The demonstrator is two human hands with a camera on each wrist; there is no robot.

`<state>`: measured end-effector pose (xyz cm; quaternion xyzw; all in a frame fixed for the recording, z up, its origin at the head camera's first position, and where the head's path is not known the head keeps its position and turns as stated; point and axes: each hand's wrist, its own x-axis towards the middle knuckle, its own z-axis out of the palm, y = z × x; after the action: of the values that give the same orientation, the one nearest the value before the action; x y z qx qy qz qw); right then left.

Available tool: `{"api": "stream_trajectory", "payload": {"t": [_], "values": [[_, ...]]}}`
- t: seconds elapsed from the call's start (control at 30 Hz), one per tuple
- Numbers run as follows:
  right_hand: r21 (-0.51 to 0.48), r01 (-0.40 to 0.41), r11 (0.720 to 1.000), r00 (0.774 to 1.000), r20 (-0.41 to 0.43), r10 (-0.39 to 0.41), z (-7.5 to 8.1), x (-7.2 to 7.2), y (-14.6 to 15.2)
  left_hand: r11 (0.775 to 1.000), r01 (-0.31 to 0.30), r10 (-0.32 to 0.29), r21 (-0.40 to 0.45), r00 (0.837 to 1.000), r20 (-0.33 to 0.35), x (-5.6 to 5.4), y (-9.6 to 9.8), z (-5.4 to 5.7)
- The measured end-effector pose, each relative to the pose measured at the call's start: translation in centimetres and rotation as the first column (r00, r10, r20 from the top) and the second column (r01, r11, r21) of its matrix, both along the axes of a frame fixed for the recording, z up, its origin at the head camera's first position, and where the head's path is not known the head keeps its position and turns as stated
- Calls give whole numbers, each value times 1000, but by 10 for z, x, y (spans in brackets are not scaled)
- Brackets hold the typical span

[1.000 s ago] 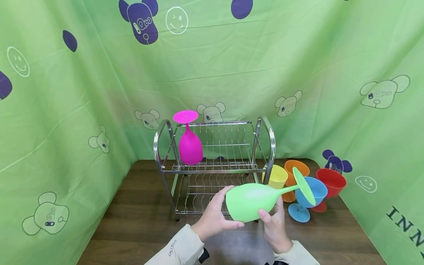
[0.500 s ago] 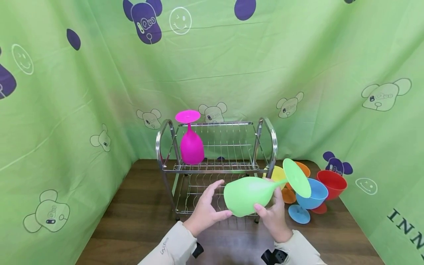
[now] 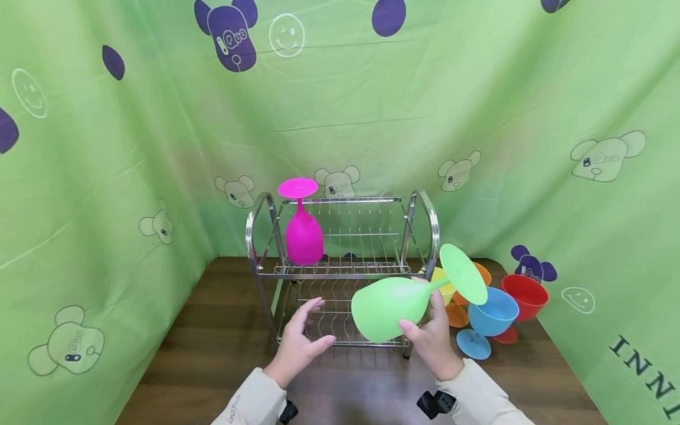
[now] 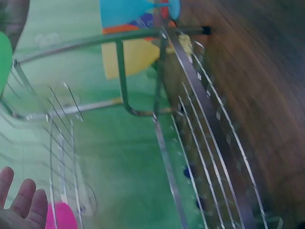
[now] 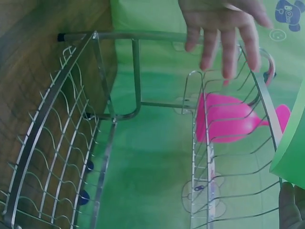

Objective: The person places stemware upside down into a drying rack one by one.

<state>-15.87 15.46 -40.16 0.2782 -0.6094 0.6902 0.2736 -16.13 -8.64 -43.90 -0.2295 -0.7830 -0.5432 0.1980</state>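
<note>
My right hand (image 3: pixel 435 345) holds a light green plastic goblet (image 3: pixel 390 308) near where its bowl meets the stem. The goblet lies tilted on its side in the air, bowl toward the left and foot up to the right. Apart from it, on the left, my left hand (image 3: pixel 298 348) is empty, with thumb and fingers spread. In the left wrist view, that hand's fingers (image 4: pixel 29 202) show at lower left. A magenta goblet (image 3: pixel 305 236) stands upside down on the upper left of the two-tier metal dish rack (image 3: pixel 340 275).
Right of the rack stand upright goblets: blue (image 3: pixel 493 313), red (image 3: pixel 525 297), orange (image 3: pixel 482 273) and yellow (image 3: pixel 441 283), the last two partly hidden. The rack sits on a dark wooden surface (image 3: pixel 186 360). Patterned green cloth (image 3: pixel 372 106) hangs behind and at both sides.
My left hand has let go of the green goblet and moved left, away from it. The goblet has shifted slightly left and up in my right hand, its foot turning more toward the camera.
</note>
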Motion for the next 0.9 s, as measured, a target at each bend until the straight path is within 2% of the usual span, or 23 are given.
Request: {"api": "stream_trajectory", "payload": {"t": [0.1,0.2,0.47,0.67,0.83,0.9], "values": [[-4,-8,1000,1000,-24,7,4,-2,-1,997,-69,70,18,994,-79,-1,-13,-5],[-19,-25,999,999,-36,25,9,-4,-1,990,-130,134,45,986,-101,-2,-21,-4],[0,-8,1000,1000,-10,8,12,-7,0,951,-276,284,142,958,-33,-6,-27,-10],[5,-4,1000,1000,25,4,18,-11,-2,905,-374,386,205,922,-23,-10,-33,-13],[21,-1,1000,1000,19,1,25,-16,-3,876,-430,440,219,898,4,-14,-37,-19],[29,12,999,999,32,-13,28,-18,-3,854,-474,483,213,875,8,-16,-38,-21]]}}
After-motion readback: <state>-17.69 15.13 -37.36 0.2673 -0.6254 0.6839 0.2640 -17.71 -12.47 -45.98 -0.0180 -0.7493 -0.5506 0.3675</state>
